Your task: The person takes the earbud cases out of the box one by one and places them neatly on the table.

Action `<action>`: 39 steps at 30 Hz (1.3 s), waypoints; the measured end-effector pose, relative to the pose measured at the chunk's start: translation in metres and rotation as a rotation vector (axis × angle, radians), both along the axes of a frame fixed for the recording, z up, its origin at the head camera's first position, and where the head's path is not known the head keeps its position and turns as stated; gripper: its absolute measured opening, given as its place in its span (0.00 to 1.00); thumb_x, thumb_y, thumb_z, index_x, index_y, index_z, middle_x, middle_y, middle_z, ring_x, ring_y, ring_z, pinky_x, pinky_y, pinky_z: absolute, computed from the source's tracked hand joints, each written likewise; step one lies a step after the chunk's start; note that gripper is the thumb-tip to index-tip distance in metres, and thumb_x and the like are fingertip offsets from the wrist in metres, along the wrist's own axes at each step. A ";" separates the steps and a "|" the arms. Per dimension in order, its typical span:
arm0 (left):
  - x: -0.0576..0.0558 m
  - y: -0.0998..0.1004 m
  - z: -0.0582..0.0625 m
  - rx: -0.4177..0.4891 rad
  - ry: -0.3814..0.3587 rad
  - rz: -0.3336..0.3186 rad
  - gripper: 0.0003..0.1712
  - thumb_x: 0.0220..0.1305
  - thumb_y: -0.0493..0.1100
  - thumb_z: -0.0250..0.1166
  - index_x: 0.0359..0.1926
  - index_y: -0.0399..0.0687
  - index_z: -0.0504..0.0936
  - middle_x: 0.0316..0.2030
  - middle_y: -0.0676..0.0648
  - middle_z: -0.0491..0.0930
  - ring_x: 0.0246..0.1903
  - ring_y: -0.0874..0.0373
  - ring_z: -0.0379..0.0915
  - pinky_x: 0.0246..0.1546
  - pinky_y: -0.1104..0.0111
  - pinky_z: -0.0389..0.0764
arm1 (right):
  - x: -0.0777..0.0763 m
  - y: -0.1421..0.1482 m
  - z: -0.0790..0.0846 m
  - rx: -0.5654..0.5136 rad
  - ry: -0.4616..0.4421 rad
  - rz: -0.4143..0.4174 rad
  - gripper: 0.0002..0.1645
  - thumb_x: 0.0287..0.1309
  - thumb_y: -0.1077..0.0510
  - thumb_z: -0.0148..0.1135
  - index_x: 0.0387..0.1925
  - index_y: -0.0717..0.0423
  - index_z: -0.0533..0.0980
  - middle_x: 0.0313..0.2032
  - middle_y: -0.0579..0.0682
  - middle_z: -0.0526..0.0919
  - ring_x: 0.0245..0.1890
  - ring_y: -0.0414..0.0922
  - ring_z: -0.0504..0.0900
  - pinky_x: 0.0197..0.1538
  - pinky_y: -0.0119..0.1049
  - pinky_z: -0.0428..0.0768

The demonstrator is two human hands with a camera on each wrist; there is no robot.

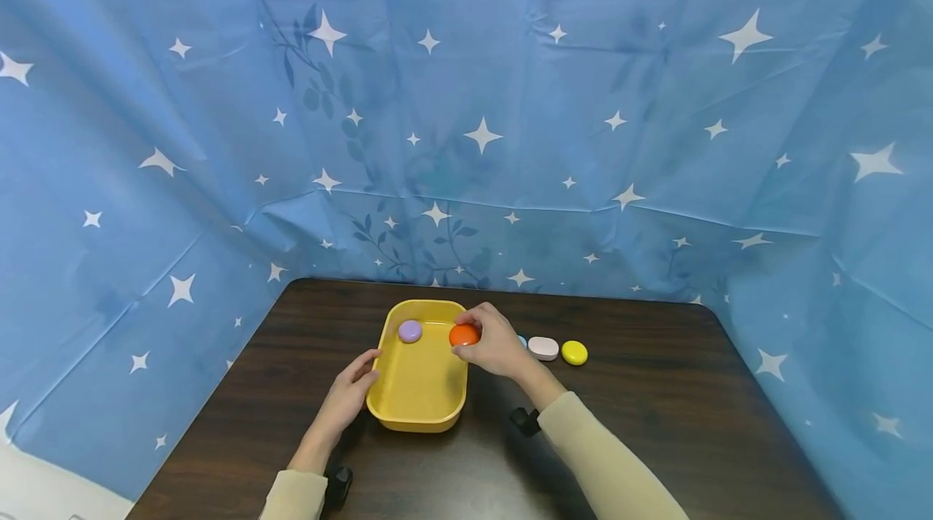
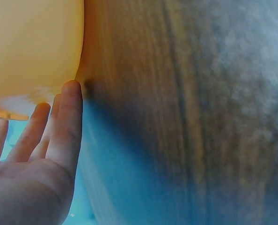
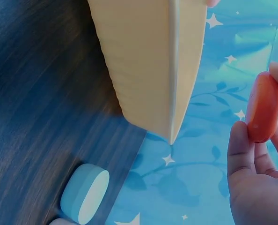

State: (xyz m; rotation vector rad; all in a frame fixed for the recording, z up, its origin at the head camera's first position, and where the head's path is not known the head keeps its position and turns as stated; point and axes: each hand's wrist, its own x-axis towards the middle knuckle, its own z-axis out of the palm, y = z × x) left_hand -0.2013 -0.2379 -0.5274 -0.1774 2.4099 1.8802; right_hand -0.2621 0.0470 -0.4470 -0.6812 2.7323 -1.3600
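Note:
My right hand (image 1: 497, 342) pinches an orange-red rounded disc (image 1: 464, 335) between thumb and fingers. It holds the disc above the right rim of the yellow tray (image 1: 419, 425). In the right wrist view the disc (image 3: 264, 108) stands on edge in the fingers, higher than the tray. Inside the tray, near its far left corner, lies a lilac round disc (image 1: 410, 331). My left hand (image 1: 345, 397) is at the tray's left side, fingertips right at the wall. The left wrist view shows its fingers (image 2: 66, 126) extended along the outside.
Right of the tray, a pale pink rounded bar (image 1: 543, 348) and a yellow round disc (image 1: 574, 353) lie in a row on the dark wooden table (image 1: 656, 423). A light blue piece (image 3: 85, 193) is partly behind my right hand in the head view. A starry blue curtain (image 1: 539, 99) hangs behind.

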 end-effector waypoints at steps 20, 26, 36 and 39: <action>0.000 0.001 0.000 0.012 -0.011 -0.005 0.25 0.78 0.42 0.54 0.73 0.50 0.69 0.61 0.36 0.75 0.51 0.47 0.78 0.46 0.58 0.83 | 0.008 0.020 -0.004 -0.018 -0.035 -0.044 0.23 0.53 0.56 0.76 0.50 0.55 0.80 0.47 0.47 0.74 0.44 0.46 0.76 0.51 0.41 0.82; 0.001 -0.001 0.002 0.024 -0.004 -0.014 0.26 0.78 0.42 0.54 0.74 0.47 0.67 0.63 0.33 0.73 0.53 0.44 0.77 0.46 0.57 0.83 | 0.010 0.024 -0.006 -0.015 -0.036 -0.064 0.24 0.52 0.57 0.77 0.51 0.55 0.80 0.47 0.47 0.74 0.45 0.47 0.76 0.52 0.42 0.82; 0.000 -0.001 0.000 -0.025 -0.010 -0.012 0.26 0.79 0.41 0.53 0.74 0.43 0.66 0.65 0.30 0.70 0.55 0.42 0.75 0.46 0.57 0.82 | 0.014 0.035 -0.007 0.002 -0.014 -0.047 0.24 0.54 0.56 0.76 0.52 0.56 0.80 0.48 0.47 0.74 0.45 0.47 0.75 0.48 0.41 0.82; 0.002 -0.001 0.002 -0.017 -0.009 -0.008 0.26 0.79 0.42 0.54 0.74 0.45 0.67 0.64 0.32 0.71 0.54 0.45 0.76 0.45 0.58 0.82 | 0.016 0.036 -0.009 0.022 -0.016 -0.051 0.23 0.54 0.56 0.76 0.51 0.55 0.80 0.48 0.47 0.74 0.45 0.47 0.75 0.48 0.40 0.82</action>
